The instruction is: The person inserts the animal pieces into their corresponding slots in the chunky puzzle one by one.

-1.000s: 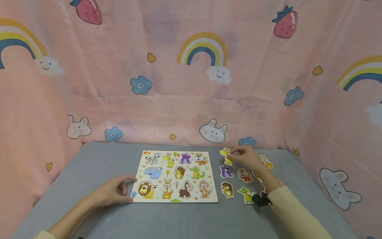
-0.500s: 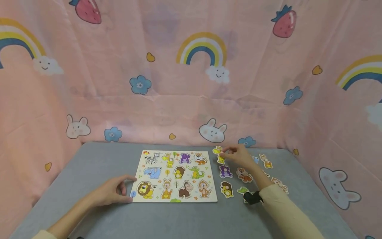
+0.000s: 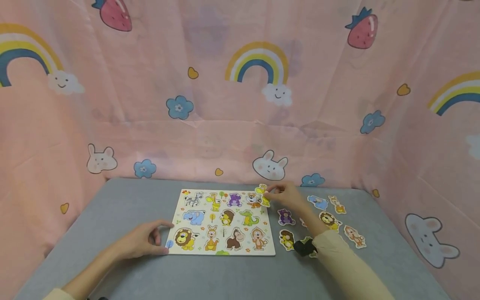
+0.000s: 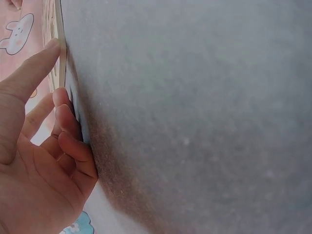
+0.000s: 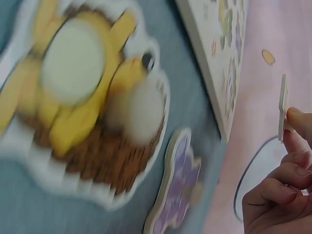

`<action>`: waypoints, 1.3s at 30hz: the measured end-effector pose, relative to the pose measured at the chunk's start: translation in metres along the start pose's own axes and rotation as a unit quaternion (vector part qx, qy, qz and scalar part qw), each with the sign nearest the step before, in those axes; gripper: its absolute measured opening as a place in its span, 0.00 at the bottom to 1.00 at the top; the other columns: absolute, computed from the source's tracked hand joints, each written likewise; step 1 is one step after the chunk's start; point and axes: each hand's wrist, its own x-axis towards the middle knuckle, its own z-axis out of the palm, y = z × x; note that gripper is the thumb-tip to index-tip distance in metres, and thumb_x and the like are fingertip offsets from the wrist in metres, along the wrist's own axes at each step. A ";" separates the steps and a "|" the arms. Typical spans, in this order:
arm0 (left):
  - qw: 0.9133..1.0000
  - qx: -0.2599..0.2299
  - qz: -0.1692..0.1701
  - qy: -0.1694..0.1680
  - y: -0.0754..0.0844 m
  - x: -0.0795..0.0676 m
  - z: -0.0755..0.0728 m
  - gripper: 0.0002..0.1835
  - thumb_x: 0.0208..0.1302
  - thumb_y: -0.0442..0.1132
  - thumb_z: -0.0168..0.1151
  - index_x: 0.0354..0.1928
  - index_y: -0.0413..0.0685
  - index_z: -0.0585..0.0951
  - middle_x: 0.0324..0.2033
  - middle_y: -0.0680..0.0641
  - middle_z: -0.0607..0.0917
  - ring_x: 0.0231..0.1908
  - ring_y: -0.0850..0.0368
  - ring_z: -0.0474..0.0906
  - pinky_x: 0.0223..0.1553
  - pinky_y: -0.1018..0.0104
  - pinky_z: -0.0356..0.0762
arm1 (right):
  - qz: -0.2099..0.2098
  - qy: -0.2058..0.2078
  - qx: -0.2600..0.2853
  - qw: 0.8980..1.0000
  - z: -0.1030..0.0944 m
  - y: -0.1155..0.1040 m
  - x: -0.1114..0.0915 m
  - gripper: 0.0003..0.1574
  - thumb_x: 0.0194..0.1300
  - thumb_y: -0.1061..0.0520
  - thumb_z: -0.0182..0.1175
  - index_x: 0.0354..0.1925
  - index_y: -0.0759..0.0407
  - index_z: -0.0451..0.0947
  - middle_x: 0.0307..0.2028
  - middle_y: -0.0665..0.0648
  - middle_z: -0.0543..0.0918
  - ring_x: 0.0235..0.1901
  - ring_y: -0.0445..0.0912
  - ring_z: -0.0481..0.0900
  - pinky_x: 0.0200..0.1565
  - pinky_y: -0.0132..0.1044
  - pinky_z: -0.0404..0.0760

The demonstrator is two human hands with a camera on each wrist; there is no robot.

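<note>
A pale puzzle board [image 3: 240, 253] printed with animals lies flat on the grey table. My left hand [image 3: 138, 241] rests at its left side, thumb and index finger touching the edge; in the left wrist view the remaining fingers of this hand [image 4: 48, 161] curl loosely, holding nothing. Between thumb and fingertips, my right hand [image 3: 288, 198] pinches a giraffe puzzle piece [image 3: 266, 202]. That piece overlaps the board's top right corner in the head view, covering part of the tiger picture. From the right wrist, the giraffe piece [image 5: 282, 102] appears edge-on, raised off the table.
Right of the board lie loose pieces: a purple hippo [image 3: 286, 217], a hedgehog [image 3: 287, 240], an elephant [image 3: 318, 202], a kangaroo [image 3: 337, 205], a lion [image 3: 329, 221] and a monkey [image 3: 354, 236]. My right forearm hides others. A pink printed cloth [image 3: 210, 137] hangs behind.
My right hand has carried the giraffe piece leftward from the loose pieces to the board's top right corner. The left hand stays at the board's edge.
</note>
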 end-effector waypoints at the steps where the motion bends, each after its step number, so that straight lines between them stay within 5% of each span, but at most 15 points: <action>1: 1.000 0.000 0.000 -0.001 0.000 0.000 0.000 0.36 0.53 0.43 0.80 0.63 0.42 0.76 0.28 0.51 0.77 0.22 0.61 0.70 0.23 0.69 0.67 | -0.001 0.000 0.002 1.000 0.003 -0.002 0.001 0.09 0.64 0.57 0.72 0.39 0.62 0.87 0.20 0.52 0.70 0.20 0.43 0.62 0.24 0.35 0.63; 15: 1.000 -0.015 -0.005 -0.002 0.001 0.000 0.000 0.36 0.52 0.41 0.81 0.63 0.41 0.76 0.28 0.50 0.76 0.22 0.61 0.70 0.23 0.69 0.67 | 0.018 -0.010 0.037 0.999 0.034 -0.016 0.011 0.10 0.63 0.55 0.73 0.40 0.60 0.87 0.23 0.52 0.72 0.23 0.45 0.64 0.24 0.33 0.62; 35: 1.000 -0.020 -0.002 -0.007 0.002 0.000 -0.001 0.36 0.51 0.39 0.81 0.62 0.39 0.76 0.27 0.50 0.76 0.25 0.59 0.71 0.26 0.68 0.69 | -0.047 -0.058 0.090 0.993 0.077 -0.026 0.022 0.09 0.65 0.60 0.71 0.41 0.65 0.87 0.20 0.55 0.73 0.18 0.43 0.64 0.23 0.34 0.66; 39: 1.000 -0.015 0.000 -0.006 0.002 0.001 -0.001 0.36 0.51 0.39 0.81 0.62 0.39 0.77 0.27 0.51 0.77 0.26 0.59 0.72 0.27 0.68 0.69 | -0.035 -0.060 0.098 0.993 0.084 -0.027 0.023 0.07 0.65 0.60 0.71 0.39 0.63 0.87 0.21 0.59 0.74 0.19 0.43 0.64 0.24 0.35 0.67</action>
